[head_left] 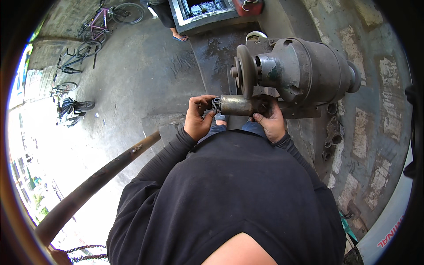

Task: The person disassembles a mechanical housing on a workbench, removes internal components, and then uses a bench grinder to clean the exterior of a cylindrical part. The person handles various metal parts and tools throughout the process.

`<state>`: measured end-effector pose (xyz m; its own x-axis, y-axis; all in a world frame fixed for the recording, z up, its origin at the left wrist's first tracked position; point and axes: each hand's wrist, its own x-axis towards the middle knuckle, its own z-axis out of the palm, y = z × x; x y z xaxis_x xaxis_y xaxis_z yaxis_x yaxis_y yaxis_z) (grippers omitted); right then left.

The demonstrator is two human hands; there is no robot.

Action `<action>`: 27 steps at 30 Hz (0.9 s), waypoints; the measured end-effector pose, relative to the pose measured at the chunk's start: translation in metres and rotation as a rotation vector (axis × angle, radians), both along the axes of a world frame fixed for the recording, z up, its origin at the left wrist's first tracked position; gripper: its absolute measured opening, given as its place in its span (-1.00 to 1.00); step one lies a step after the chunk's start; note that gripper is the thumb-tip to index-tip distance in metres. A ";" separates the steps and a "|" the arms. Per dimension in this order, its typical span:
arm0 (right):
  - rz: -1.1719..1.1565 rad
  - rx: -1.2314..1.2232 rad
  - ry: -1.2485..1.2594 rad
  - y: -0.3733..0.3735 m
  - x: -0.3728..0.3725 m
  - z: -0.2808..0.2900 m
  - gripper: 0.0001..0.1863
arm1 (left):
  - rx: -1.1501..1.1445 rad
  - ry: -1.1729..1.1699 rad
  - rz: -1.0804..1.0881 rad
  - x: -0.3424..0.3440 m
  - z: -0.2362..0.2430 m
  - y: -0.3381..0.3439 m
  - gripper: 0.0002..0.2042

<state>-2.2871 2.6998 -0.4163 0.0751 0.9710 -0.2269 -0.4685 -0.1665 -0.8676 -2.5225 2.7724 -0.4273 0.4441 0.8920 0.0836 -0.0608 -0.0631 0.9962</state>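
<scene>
A short metal cylinder (237, 105) with a bright, scuffed side lies crosswise between my hands. My left hand (198, 118) is closed round its left end, where a small ridged metal fitting (216, 104) shows between the fingers. At the darker right end, my right hand (272, 122) grips it with the thumb in front and the other fingers mostly hidden. Just beyond the cylinder stands a bench grinder (309, 66) with a round wheel (246, 70) on its left side. The wheel's lower edge meets the cylinder in the picture; whether they touch I cannot tell.
Metal parts (333, 132) lie along the brick wall (360, 132) at right. A rusty pole (101, 174) slants up from the lower left. Bicycles (95, 26) stand at the far left. A water-filled basin (180, 17), a red container (248, 6) and another person's foot (179, 36) are ahead.
</scene>
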 end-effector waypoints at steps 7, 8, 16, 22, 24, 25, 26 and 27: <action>-0.164 -0.003 -0.048 -0.016 0.015 -0.007 -0.60 | 0.176 0.148 -0.109 0.029 0.004 0.005 -0.60; -0.182 -0.014 -0.033 -0.017 0.016 -0.004 -0.61 | 0.188 0.141 -0.107 0.033 0.005 0.005 -0.60; -0.190 -0.118 0.066 -0.011 0.011 -0.003 -0.65 | -0.186 -0.006 -0.026 0.032 0.008 0.001 -0.56; -0.161 -0.120 0.093 -0.010 0.007 -0.006 -0.67 | -0.165 -0.037 -0.014 0.027 0.010 0.004 -0.57; -0.215 -0.128 0.090 -0.013 0.010 -0.003 -0.67 | -0.191 -0.024 -0.049 0.034 0.006 0.005 -0.57; -0.224 -0.127 0.087 -0.015 0.014 -0.002 -0.66 | -0.190 -0.019 -0.054 0.038 0.006 0.004 -0.57; -0.232 -0.126 0.085 -0.017 0.017 -0.001 -0.66 | -0.190 -0.014 -0.060 0.041 0.007 0.003 -0.57; -0.239 -0.125 0.083 -0.018 0.020 0.000 -0.66 | -0.189 -0.009 -0.064 0.043 0.007 0.002 -0.57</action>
<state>-2.2676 2.6818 -0.4168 0.2750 0.8920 -0.3588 -0.5763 -0.1458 -0.8041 -2.4791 2.7741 -0.4205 0.5004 0.8623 -0.0784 -0.0679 0.1294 0.9893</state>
